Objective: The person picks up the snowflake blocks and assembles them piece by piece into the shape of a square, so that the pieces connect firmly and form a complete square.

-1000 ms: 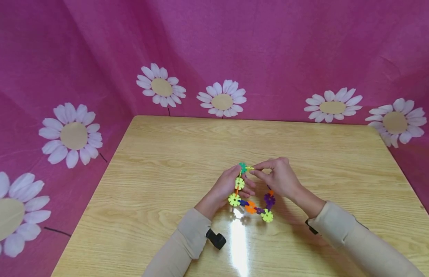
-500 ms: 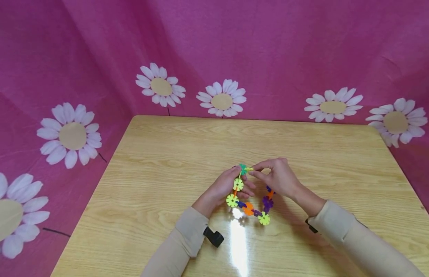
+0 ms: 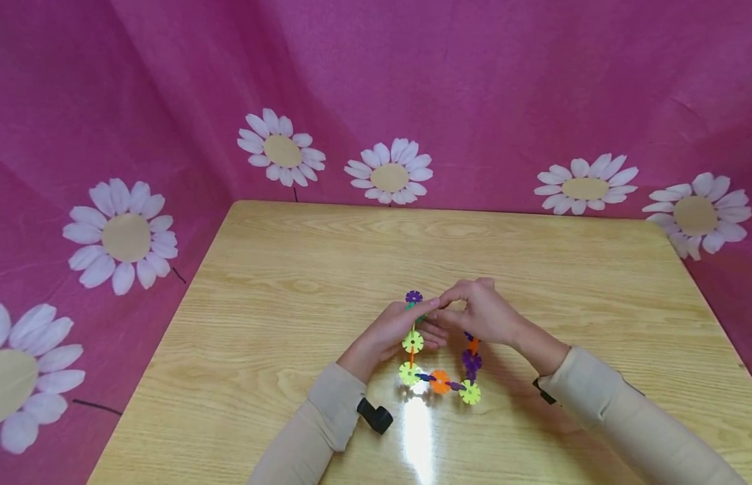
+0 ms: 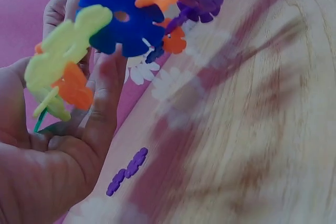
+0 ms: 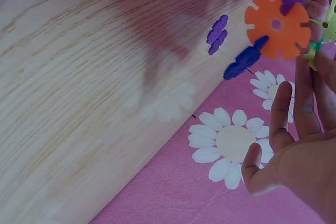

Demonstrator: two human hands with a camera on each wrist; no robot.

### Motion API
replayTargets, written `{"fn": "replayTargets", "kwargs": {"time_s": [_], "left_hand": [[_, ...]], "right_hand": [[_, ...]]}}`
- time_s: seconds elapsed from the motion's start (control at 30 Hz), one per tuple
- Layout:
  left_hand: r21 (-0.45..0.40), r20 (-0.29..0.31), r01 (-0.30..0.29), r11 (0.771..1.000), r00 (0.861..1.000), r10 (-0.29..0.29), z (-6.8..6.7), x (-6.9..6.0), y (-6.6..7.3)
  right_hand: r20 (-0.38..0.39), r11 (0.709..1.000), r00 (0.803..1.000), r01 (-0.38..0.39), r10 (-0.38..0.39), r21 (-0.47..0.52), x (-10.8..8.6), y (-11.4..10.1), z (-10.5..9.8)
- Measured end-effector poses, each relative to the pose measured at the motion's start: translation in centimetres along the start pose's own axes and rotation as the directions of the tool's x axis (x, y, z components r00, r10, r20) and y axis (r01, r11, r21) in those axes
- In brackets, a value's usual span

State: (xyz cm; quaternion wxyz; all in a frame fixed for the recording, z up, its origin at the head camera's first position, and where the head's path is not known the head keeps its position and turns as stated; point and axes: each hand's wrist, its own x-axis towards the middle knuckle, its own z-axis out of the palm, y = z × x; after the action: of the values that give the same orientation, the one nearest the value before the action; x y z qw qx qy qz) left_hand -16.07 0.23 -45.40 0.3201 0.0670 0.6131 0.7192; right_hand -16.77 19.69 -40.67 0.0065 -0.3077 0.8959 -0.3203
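Note:
A chain of notched plastic snowflake discs hangs in a loop below my hands, with an orange disc [image 3: 439, 382] at its lower middle. My left hand [image 3: 388, 330] pinches the chain's upper left end, by a green disc [image 3: 410, 307] partly covered by the thumb. From there run a yellow-green disc [image 3: 412, 342] and further ones. My right hand [image 3: 488, 313] meets the left fingertips and pinches a yellow-green disc [image 5: 312, 59], largely hidden, beside the green one. The chain's other end, a blue disc [image 5: 244, 59], dangles free under my right hand.
A loose purple disc [image 3: 414, 296] lies on the wooden table [image 3: 291, 269] just beyond my left hand. Pink cloth [image 3: 473, 87] with printed daisies rises behind the table's far and left edges. Light glares off the tabletop [image 3: 417, 438] in front of the chain.
Both hands have turned slightly and drawn closer, covering the joint between the green and yellow-green discs. The hanging chain has dropped a little nearer me, and the purple disc beyond has come into fuller view.

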Motion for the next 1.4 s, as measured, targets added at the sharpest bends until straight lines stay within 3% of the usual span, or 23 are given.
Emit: {"fn": "replayTargets", "kwargs": {"time_s": [0.2, 0.4, 0.6, 0.77, 1.0, 1.2, 1.4], "left_hand": [[0.025, -0.011, -0.015, 1.000, 1.000, 0.015, -0.3, -0.1, -0.2], [0.052, -0.065, 0.002, 0.999, 0.998, 0.002, -0.5, -0.4, -0.3], [0.076, -0.093, 0.030, 0.997, 0.995, -0.023, -0.9, -0.5, -0.4], [0.079, -0.102, 0.034, 0.996, 0.994, -0.026, -1.0, -0.8, -0.3], [0.065, -0.099, 0.035, 0.997, 0.995, -0.029, -1.1, -1.0, -0.3], [0.070, -0.094, 0.017, 0.997, 0.995, -0.011, -1.1, -1.1, -0.3], [0.076, -0.093, 0.007, 0.997, 0.996, 0.000, -1.2, -1.1, -0.3]], "right_hand": [[0.032, 0.999, 0.999, -0.013, 0.012, 0.040, 0.3, 0.1, 0.0], [0.086, 0.990, 0.995, 0.047, -0.059, 0.132, 0.4, 0.7, -0.9], [0.118, 0.979, 0.991, -0.080, 0.058, 0.188, 0.9, 2.1, -1.7], [0.097, 0.988, 0.991, -0.106, 0.095, 0.116, 1.6, 3.5, -0.7], [0.165, 0.999, 0.986, -0.021, 0.028, -0.043, 2.6, 4.6, 1.6], [0.183, 0.974, 0.983, 0.068, -0.028, -0.217, 3.1, 4.5, 2.7], [0.189, 0.955, 0.982, 0.079, -0.025, -0.287, 3.2, 4.2, 3.2]]}}
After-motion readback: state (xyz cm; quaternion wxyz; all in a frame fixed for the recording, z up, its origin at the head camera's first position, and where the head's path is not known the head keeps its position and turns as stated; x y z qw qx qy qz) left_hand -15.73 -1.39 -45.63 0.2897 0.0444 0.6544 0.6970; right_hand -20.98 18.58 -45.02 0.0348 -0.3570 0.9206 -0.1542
